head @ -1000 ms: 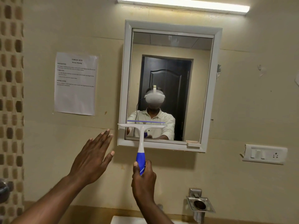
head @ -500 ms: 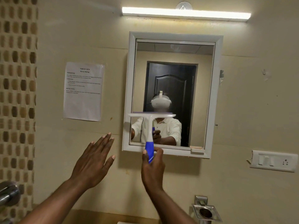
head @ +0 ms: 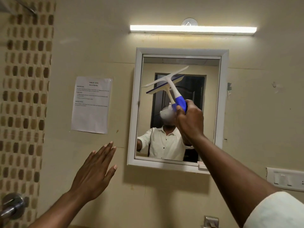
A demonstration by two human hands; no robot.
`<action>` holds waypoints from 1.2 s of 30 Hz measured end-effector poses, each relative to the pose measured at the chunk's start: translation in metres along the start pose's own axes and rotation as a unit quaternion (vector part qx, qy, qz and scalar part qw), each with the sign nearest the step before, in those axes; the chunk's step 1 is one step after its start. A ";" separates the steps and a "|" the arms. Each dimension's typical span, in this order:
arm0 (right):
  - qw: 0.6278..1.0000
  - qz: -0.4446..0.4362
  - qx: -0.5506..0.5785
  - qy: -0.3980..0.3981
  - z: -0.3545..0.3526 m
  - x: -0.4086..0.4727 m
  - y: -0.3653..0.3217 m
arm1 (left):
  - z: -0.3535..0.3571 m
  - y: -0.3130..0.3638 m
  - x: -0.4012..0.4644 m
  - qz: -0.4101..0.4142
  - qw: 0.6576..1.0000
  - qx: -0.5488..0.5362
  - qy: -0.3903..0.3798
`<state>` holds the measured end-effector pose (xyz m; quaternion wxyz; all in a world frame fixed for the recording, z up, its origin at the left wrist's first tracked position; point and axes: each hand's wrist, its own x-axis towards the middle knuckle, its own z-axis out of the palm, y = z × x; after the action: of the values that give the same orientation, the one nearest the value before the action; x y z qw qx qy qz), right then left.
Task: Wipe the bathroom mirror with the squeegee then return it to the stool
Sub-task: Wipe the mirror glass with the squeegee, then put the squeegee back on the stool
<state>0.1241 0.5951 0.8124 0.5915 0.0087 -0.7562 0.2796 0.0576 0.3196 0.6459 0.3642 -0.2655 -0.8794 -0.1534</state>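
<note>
White squeegee (head: 171, 84), blue grip, tilted against framed mirror (head: 181, 66)

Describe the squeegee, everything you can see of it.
The squeegee is T-shaped and looks like plastic: a long white head with a thin dark blue blade strip along one edge, a white neck, and a blue grip. It is tilted, the head's right end higher than its left. It is raised before the upper half of the mirror, which reflects it; contact with the glass cannot be told. The right hand holds the grip.

Printed sheet (head: 91, 105) on the wall left of the mirror, headed "Mirror Wiping"; smaller print illegible
</note>
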 end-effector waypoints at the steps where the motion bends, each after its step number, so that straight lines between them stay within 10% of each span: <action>1: 1.000 0.002 0.009 0.001 0.000 0.002 -0.001 | 0.000 0.000 -0.001 0.001 1.000 0.001 0.000; 36: 0.923 0.140 0.262 -0.244 0.208 -0.170 -0.097 | -0.066 -0.126 -0.079 -0.133 0.981 0.136 -0.024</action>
<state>0.0233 0.3695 0.6699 0.3205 0.1256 -0.7702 0.5369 0.0685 0.1592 0.6250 0.3518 -0.0976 -0.9281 -0.0736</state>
